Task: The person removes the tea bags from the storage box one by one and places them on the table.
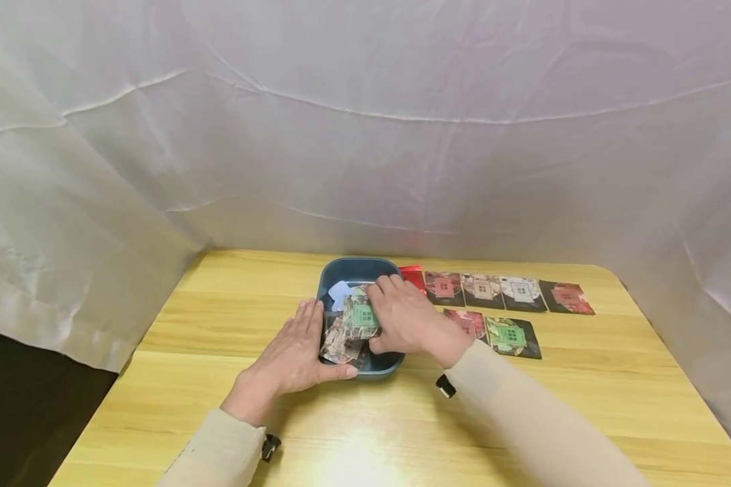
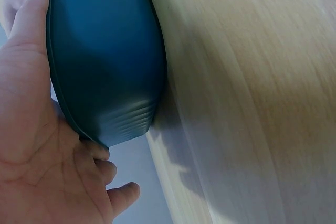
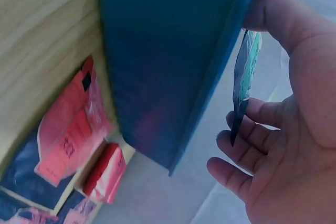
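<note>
A dark blue plastic bin (image 1: 359, 260) stands on the table, with a brown-patterned flat packet (image 1: 336, 346) and a pale bluish-white piece (image 1: 339, 295) inside. My left hand (image 1: 289, 355) rests against the bin's left side, its fingers extended and the thumb along the near rim. Over the bin, my right hand (image 1: 405, 316) pinches a green-labelled flat packet (image 1: 358, 320) between thumb and fingers. The right wrist view shows this packet (image 3: 247, 77) edge-on, above the rim. My right hand hides part of the bin's contents.
Right of the bin, a back row holds a red packet (image 1: 414, 279) and several dark-edged packets (image 1: 482, 289). In front of them lie a red packet (image 1: 472, 321) and a green-labelled one (image 1: 514, 336). A pale curtain (image 1: 365, 189) hangs behind the wooden table (image 1: 231, 318).
</note>
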`<state>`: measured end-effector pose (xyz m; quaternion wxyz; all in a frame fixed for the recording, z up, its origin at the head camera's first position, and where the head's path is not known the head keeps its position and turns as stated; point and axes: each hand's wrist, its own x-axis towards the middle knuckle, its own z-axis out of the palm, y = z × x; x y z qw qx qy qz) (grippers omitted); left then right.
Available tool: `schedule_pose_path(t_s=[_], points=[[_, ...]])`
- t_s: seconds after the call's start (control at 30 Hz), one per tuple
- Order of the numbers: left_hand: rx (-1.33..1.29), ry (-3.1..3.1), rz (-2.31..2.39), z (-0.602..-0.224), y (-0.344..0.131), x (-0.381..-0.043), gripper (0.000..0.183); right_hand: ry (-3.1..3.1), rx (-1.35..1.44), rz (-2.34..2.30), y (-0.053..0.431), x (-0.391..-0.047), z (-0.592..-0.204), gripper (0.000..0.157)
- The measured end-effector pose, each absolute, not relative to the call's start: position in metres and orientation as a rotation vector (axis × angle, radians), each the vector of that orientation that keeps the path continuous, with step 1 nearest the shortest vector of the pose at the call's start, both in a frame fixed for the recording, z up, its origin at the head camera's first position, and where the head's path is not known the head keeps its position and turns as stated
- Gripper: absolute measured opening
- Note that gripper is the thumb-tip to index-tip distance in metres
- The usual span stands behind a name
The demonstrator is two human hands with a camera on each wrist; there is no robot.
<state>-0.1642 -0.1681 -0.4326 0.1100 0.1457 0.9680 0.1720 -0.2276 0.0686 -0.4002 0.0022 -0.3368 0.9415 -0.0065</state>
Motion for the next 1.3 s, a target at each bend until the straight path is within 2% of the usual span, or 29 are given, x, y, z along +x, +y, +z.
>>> schedule_pose_path(t_s=[0.37,0.6,0.87,1.03,1.3], points=[[0.418,2.853,0.518,-0.432,-0.171,-0.164,0.14,2.993,-1.016,-0.162,0.103,-0.223,-0.397,0.086],[0.433,2.856,0.51,-0.432,-0.173,-0.165,0.142,3.041,-1.027,-0.23,0.126,-0.222,-0.397,0.083],[0.438,2.859,0.51,-0.434,-0.174,-0.165,0.139,3.05,-0.942,-0.265,0.162,-0.218,-0.394,0.092],[0.434,2.852,0.511,-0.434,-0.175,-0.166,0.139,3.067,-0.925,-0.254,0.191,-0.215,-0.401,0.084],[0.431,2.847,0.523,-0.433,-0.178,-0.166,0.139,3.063,-0.817,-0.217,0.244,-0.208,-0.414,0.081]])
